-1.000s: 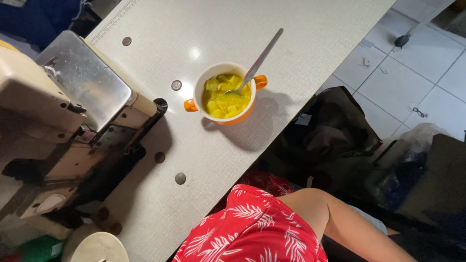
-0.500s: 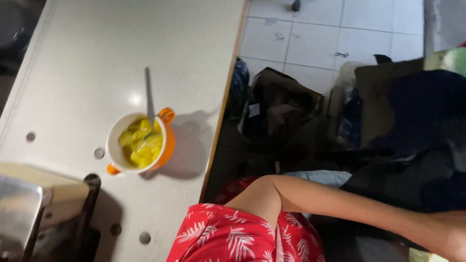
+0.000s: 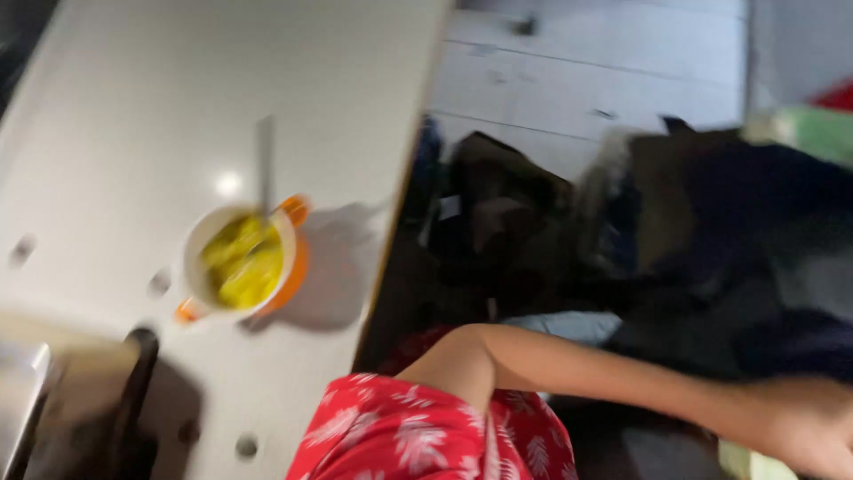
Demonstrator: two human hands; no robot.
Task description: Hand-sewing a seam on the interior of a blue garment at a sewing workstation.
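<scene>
Fingers blurred; right hand [image 3: 813,427] has reached further right.

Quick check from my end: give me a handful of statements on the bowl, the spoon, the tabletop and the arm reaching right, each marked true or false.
1. The orange bowl holds yellow food. True.
2. The bowl sits on the tiled floor. False: it stands on the white tabletop, near its right edge.
3. A spoon stands in the bowl, its handle pointing toward the top of the picture. True.
4. The hand at the lower right grips the bowl. False: it is far from the bowl, stretched toward the dark pile of cloth and bags beside the table; the blur hides what it touches.
5. The sleeve at the bottom is plain blue. False: it is red with a white leaf print.
</scene>
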